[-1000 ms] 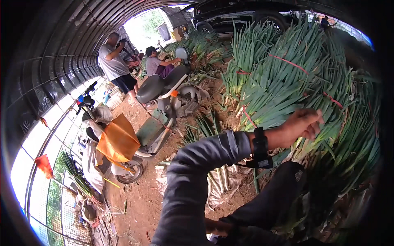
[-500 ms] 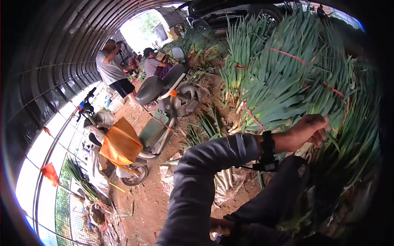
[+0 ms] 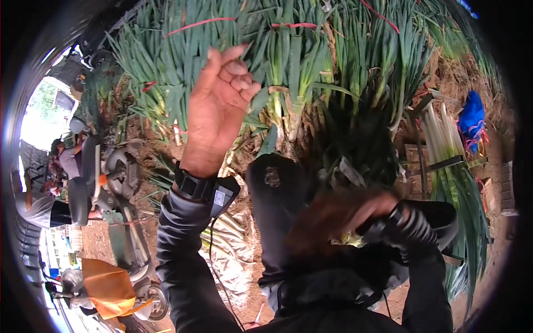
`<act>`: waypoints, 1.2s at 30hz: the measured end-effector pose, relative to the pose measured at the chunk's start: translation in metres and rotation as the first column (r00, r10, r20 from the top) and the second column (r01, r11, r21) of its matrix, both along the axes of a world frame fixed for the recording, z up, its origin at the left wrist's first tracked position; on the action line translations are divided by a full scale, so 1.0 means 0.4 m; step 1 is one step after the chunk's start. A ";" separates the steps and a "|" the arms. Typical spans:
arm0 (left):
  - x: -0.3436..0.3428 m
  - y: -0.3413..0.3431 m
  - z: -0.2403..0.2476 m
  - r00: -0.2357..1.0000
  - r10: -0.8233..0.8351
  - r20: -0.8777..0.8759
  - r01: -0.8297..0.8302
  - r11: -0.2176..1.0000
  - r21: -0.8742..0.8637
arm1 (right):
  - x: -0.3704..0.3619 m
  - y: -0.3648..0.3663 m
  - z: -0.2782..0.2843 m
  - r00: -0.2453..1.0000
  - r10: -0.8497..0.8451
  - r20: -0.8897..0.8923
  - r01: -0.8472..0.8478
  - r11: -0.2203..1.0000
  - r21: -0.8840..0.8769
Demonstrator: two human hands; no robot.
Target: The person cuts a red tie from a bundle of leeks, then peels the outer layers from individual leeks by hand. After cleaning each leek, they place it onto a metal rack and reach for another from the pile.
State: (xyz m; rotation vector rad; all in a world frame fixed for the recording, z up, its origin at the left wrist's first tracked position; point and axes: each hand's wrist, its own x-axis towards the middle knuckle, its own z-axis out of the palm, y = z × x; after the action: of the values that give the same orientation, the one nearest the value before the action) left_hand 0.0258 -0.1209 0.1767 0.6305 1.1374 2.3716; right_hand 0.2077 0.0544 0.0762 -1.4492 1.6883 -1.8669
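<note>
Bending my knees over the dirt floor (image 3: 99, 244), I see a person in a light shirt (image 3: 34, 210) by its left edge, and another person in a grey top (image 3: 69, 162) close by. Next comes a scooter (image 3: 79, 201) with a black seat, and an orange sheet (image 3: 108, 288) hangs on its front.

My left grip (image 3: 219, 105) is up in front of the green onions (image 3: 288, 66). The palm faces up, the fingers are a little bent, and the gap by the thumb is wide, holding nothing. I can't tell if it touches the leaves. A black band (image 3: 193, 186) goes around that wrist. The green onions make a big, long pile along the far edge of the floor, with red ties (image 3: 294, 25) around some of them. Nearer me, a pale, shiny sheet (image 3: 236, 277) lies on the floor, just right of my left sleeve.

My right grip (image 3: 341, 219) is low, over my lap. It is all blurry, so I can't tell if it is wide or narrow, or if it holds something.

On the right is a frame (image 3: 444, 163) with bars. A bunch of green onions (image 3: 451, 186) lies on it, white ends at the far edge, green leaves past the near edge. A blue bundle (image 3: 472, 119) sits by the frame's far right corner.
</note>
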 end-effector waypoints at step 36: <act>-0.143 0.015 -0.292 0.929 0.368 -0.053 -0.339 0.780 -0.526 | -0.563 0.116 -0.658 0.127 -0.991 -0.051 0.938 0.103 0.331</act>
State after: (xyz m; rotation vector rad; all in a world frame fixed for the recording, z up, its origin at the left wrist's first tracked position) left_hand -0.0316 -0.1148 0.0599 0.1633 1.9268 2.1700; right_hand -0.0176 0.1009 -0.1871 0.3217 3.0170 -1.8573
